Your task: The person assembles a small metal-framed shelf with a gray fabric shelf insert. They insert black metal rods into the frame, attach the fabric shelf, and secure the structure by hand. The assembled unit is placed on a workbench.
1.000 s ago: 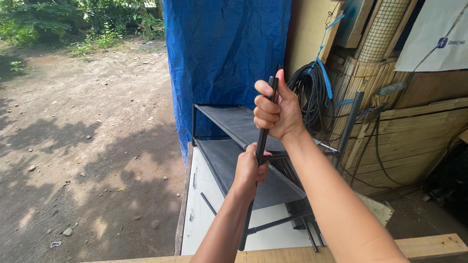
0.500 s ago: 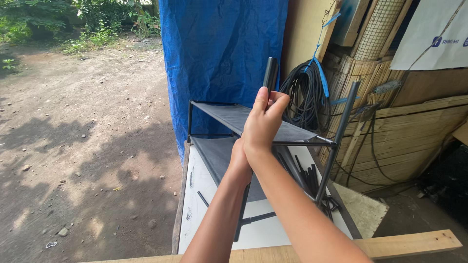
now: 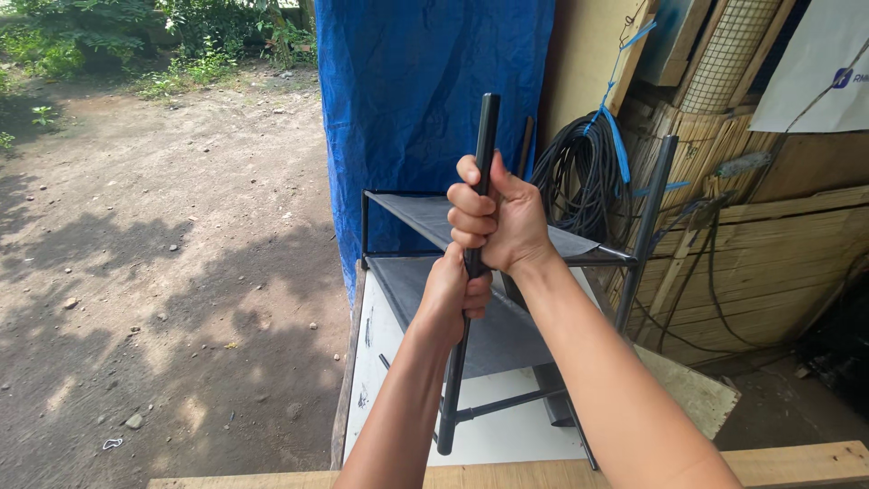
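A black metal rod [image 3: 486, 127] stands nearly upright in front of me, its foot at the near corner of a small rack [image 3: 407, 210] with grey fabric shelves. My right hand [image 3: 496, 217] is wrapped around the rod's upper part. My left hand [image 3: 453, 294] grips the same rod just below, touching the right hand. The rod's lower end joins a black crossbar [image 3: 507, 403] near the rack's base. Another upright black post [image 3: 644, 231] stands at the rack's right side.
The rack rests on a white board [image 3: 367, 353] beside a blue tarp [image 3: 425, 100]. A coil of black cable [image 3: 579, 172] hangs on the bamboo wall at right. A wooden plank [image 3: 797, 464] crosses the bottom. Bare dirt ground [image 3: 154, 272] lies left.
Both hands have shifted along the rod: the right hand dropped slightly from half a second ago and the left hand has come back into sight, gripping just beneath it.
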